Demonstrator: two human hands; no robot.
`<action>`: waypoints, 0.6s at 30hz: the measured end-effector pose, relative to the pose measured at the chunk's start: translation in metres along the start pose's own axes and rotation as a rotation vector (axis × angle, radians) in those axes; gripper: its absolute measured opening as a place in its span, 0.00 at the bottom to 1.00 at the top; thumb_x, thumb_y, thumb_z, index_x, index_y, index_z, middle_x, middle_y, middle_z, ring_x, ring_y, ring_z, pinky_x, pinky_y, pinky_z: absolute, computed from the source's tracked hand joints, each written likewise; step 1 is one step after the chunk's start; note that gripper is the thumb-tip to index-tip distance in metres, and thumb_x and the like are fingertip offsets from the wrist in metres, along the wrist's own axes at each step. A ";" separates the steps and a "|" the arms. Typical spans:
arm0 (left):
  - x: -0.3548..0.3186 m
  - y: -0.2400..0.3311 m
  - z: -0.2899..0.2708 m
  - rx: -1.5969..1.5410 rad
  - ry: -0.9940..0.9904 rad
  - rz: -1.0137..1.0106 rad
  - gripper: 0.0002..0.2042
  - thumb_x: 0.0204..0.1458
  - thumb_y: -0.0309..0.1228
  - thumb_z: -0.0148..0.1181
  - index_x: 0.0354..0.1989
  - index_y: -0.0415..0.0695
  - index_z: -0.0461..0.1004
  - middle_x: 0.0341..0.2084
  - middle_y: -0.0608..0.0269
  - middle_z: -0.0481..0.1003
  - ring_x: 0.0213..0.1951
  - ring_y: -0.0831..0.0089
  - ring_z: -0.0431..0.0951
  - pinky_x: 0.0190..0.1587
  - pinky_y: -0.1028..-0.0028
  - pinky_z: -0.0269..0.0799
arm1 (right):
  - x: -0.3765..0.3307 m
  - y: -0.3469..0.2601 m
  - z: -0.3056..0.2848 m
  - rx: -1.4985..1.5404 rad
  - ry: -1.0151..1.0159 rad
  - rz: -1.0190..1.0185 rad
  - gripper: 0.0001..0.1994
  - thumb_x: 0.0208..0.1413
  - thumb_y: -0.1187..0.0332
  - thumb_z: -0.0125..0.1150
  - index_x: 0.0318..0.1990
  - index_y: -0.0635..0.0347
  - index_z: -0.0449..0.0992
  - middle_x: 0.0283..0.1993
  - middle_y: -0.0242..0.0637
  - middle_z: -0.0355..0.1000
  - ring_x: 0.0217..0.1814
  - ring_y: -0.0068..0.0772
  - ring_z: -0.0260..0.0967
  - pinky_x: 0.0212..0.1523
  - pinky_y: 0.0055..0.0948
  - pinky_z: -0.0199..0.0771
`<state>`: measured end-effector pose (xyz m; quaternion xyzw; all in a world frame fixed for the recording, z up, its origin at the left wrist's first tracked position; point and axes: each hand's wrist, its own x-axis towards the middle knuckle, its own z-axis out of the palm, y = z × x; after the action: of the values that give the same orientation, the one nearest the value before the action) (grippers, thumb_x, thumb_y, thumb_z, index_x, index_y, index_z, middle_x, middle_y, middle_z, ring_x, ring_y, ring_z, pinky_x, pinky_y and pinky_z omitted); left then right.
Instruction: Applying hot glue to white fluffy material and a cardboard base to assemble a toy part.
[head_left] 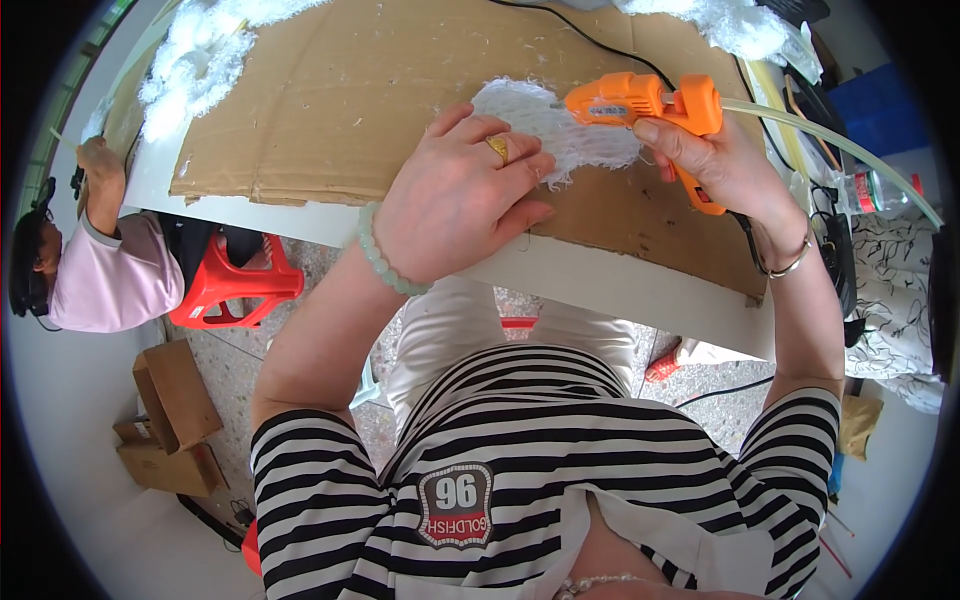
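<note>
1 orange glue gun (pixel 640 98) is gripped in the right hand (pixel 722 165), fingers curled. White netting (pixel 592 146) is partly covered by the left hand (pixel 455 200), fingers slightly spread.

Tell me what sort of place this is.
Probably a small craft workshop: the right hand holds an orange glue gun over a cardboard sheet, white fluff lies at its edges, and another person sits on a red stool.

The person's left hand (pixel 460 195) is covering part of the white mesh piece (pixel 575 140); the right hand (pixel 715 165) is partly hiding the orange glue gun (pixel 610 100). Between ten and eleven o'clock, the upper edge is cutting off a fluffy white heap (pixel 205 55). Near ten, what a co-worker's hand (pixel 100 155) is doing is appearing too small to tell.
</note>
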<state>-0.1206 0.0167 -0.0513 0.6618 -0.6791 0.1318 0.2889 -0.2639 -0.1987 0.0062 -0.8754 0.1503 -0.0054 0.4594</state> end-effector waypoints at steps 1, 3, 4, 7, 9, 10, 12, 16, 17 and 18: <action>0.000 0.000 0.000 -0.006 -0.003 0.000 0.14 0.37 0.33 0.67 0.35 0.44 0.78 0.35 0.65 0.77 0.40 0.64 0.74 0.50 0.60 0.65 | 0.000 0.001 0.000 -0.001 0.000 0.001 0.15 0.57 0.54 0.58 0.38 0.59 0.73 0.24 0.27 0.65 0.25 0.19 0.64 0.27 0.20 0.62; 0.000 0.001 -0.002 -0.007 -0.031 -0.012 0.15 0.38 0.33 0.67 0.36 0.44 0.77 0.36 0.64 0.77 0.42 0.62 0.74 0.52 0.59 0.65 | 0.002 0.002 0.002 -0.015 0.009 0.006 0.16 0.57 0.54 0.58 0.37 0.59 0.73 0.24 0.27 0.65 0.25 0.19 0.64 0.27 0.20 0.62; 0.000 0.001 -0.002 -0.008 -0.059 -0.024 0.16 0.38 0.34 0.67 0.38 0.44 0.77 0.38 0.63 0.77 0.43 0.60 0.74 0.53 0.58 0.64 | 0.003 0.001 0.004 -0.016 0.009 0.007 0.16 0.57 0.54 0.58 0.37 0.59 0.73 0.24 0.27 0.65 0.25 0.19 0.64 0.27 0.20 0.62; 0.000 0.000 0.001 0.005 -0.002 -0.005 0.13 0.38 0.34 0.67 0.34 0.44 0.78 0.35 0.66 0.77 0.40 0.65 0.74 0.51 0.59 0.65 | 0.005 -0.002 0.007 0.012 0.009 -0.014 0.16 0.57 0.54 0.58 0.38 0.59 0.73 0.24 0.27 0.65 0.25 0.19 0.63 0.27 0.20 0.61; 0.000 0.000 0.001 0.006 -0.003 -0.004 0.13 0.37 0.34 0.67 0.33 0.44 0.78 0.35 0.66 0.77 0.40 0.65 0.74 0.51 0.60 0.65 | 0.003 -0.003 0.004 -0.012 0.003 0.021 0.16 0.57 0.54 0.59 0.38 0.59 0.73 0.23 0.27 0.64 0.25 0.19 0.63 0.27 0.20 0.62; 0.000 -0.001 0.000 0.010 -0.004 -0.003 0.13 0.37 0.34 0.67 0.33 0.44 0.78 0.35 0.65 0.77 0.40 0.65 0.74 0.50 0.60 0.65 | 0.001 -0.004 0.002 -0.013 0.001 0.023 0.16 0.57 0.54 0.59 0.38 0.59 0.73 0.23 0.27 0.64 0.25 0.19 0.63 0.27 0.20 0.62; -0.001 -0.001 -0.001 0.007 -0.005 -0.006 0.13 0.37 0.34 0.67 0.33 0.43 0.78 0.35 0.65 0.77 0.40 0.65 0.74 0.50 0.60 0.65 | -0.003 -0.004 -0.002 -0.037 -0.027 0.030 0.16 0.57 0.54 0.58 0.38 0.59 0.73 0.23 0.27 0.65 0.24 0.19 0.63 0.26 0.20 0.62; -0.001 -0.002 -0.001 0.014 0.006 0.001 0.13 0.37 0.34 0.67 0.33 0.43 0.78 0.35 0.65 0.77 0.40 0.64 0.75 0.49 0.60 0.65 | -0.006 -0.003 -0.005 -0.063 -0.022 0.051 0.16 0.57 0.54 0.58 0.37 0.59 0.72 0.23 0.27 0.65 0.24 0.19 0.64 0.26 0.20 0.61; -0.002 -0.002 -0.001 0.013 0.006 0.002 0.13 0.37 0.34 0.67 0.33 0.43 0.78 0.35 0.65 0.77 0.40 0.64 0.75 0.49 0.60 0.65 | -0.006 -0.003 -0.006 -0.045 -0.023 0.025 0.16 0.57 0.53 0.59 0.36 0.59 0.72 0.23 0.27 0.65 0.24 0.19 0.64 0.26 0.20 0.61; -0.001 -0.002 0.000 0.011 0.002 0.003 0.14 0.37 0.34 0.67 0.33 0.43 0.78 0.35 0.65 0.77 0.40 0.64 0.75 0.49 0.61 0.65 | -0.006 -0.002 -0.006 -0.027 -0.024 0.000 0.16 0.57 0.53 0.59 0.35 0.59 0.72 0.23 0.27 0.65 0.24 0.19 0.64 0.26 0.20 0.61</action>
<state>-0.1184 0.0177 -0.0522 0.6623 -0.6789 0.1369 0.2858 -0.2704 -0.2007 0.0120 -0.8816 0.1449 0.0069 0.4491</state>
